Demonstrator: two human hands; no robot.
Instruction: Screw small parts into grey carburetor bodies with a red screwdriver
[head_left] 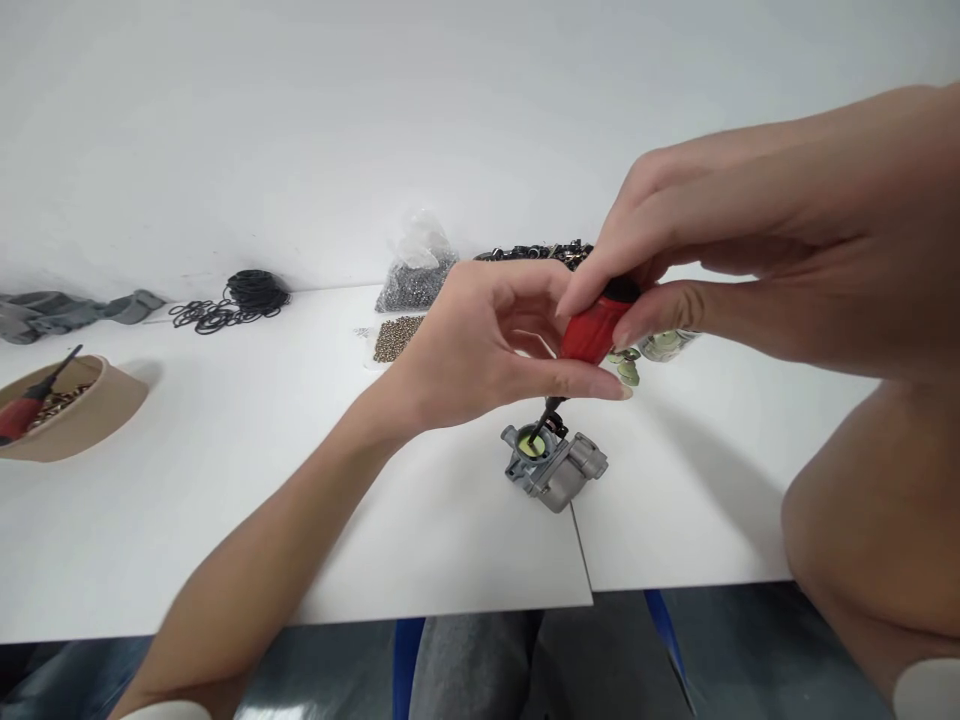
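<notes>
Screwdriver (pixel 589 335) driving seems in hand: right hand (pixel 739 235) pinches the red handle, left hand (pixel 465 350) loosely rings it, tip at the disc (pixel 535 451) in the carburetor (pixel 564 484) on the table (pixel 450 570). Turning calls for steady alignment.

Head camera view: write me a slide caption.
Left hand and right hand hold a red-handled screwdriver, its tip at the yellow-green disc in a metal carburetor.

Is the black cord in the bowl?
No, the cord lies on the table near the wall, apart from the bowl.
</notes>
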